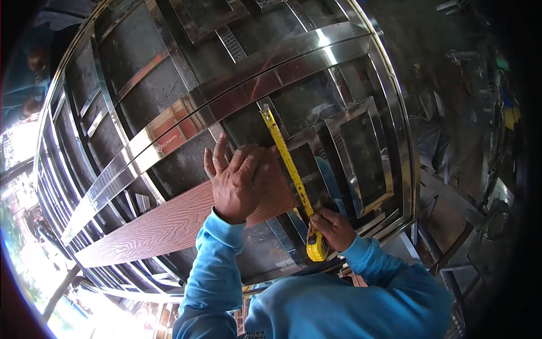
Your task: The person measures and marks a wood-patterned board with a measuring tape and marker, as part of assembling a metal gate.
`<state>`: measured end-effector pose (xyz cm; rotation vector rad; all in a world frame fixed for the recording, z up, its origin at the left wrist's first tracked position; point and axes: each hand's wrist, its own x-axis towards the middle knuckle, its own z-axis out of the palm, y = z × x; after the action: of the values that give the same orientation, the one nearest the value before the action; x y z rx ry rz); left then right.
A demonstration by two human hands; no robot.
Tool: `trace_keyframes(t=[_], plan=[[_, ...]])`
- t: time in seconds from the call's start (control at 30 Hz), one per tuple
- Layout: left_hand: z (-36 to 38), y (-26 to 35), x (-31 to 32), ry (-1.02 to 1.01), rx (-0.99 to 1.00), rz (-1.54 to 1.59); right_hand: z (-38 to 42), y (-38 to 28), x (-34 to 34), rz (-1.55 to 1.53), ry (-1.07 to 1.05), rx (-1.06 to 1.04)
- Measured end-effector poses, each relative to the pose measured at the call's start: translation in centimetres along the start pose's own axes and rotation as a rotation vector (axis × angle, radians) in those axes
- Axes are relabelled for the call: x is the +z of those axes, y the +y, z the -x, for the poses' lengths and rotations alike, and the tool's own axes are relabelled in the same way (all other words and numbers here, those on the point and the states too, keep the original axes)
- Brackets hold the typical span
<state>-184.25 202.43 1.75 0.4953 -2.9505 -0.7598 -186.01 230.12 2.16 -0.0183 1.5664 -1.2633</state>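
Note:
A brown wood-grain plank point(164, 223) lies slantwise over a frame of shiny metal bars. My left hand point(236, 181) rests on the plank's right part, fingers spread, some of them reaching past its upper edge. In my right hand point(334, 227) is a yellow tape measure point(317, 246), gripped near where its blade leaves the case. The drawn-out blade runs up past the plank's right end, its hooked tip near a metal crossbar point(271, 79). The fingers of my right hand are partly hidden behind the tape.
The metal frame point(389, 107) stretches across a dark worktop point(248, 124), with rectangular inner frames at the right. Metal pieces and clutter point(451, 203) fill the right side. Part of a person in blue point(22, 85) shows at the upper left.

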Motion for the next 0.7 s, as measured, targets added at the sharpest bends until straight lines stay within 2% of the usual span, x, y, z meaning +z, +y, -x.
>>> trace_keyframes(t=[0.13, 0.3, 0.4, 0.5, 0.63, 0.7], plan=[[-0.2, 0.1, -0.2, -0.012, 0.003, 0.007, -0.3, 0.0, 0.1, -0.074, 0.003, -0.019], [-0.1, 0.0, -0.2, -0.004, 0.037, -0.002, -0.1, -1.0, 0.4, 0.007, 0.019, -0.026], [0.5, -0.9, 1.0, 0.136, 0.07, 0.036, -0.3, -0.8, 1.1, 0.14, 0.017, -0.133], [0.8, -0.2, 0.7, 0.262, 0.026, 0.203, -1.3, -0.3, 1.9, 0.233, 0.033, -0.192], [0.6, -0.1, 0.6, 0.215, 0.111, 0.059, -2.4, -1.1, 2.4, 0.317, 0.053, -0.172], [0.8, -0.3, 0.6, 0.199, 0.089, 0.052, -2.6, -0.9, 2.7, 0.319, 0.077, -0.166]])
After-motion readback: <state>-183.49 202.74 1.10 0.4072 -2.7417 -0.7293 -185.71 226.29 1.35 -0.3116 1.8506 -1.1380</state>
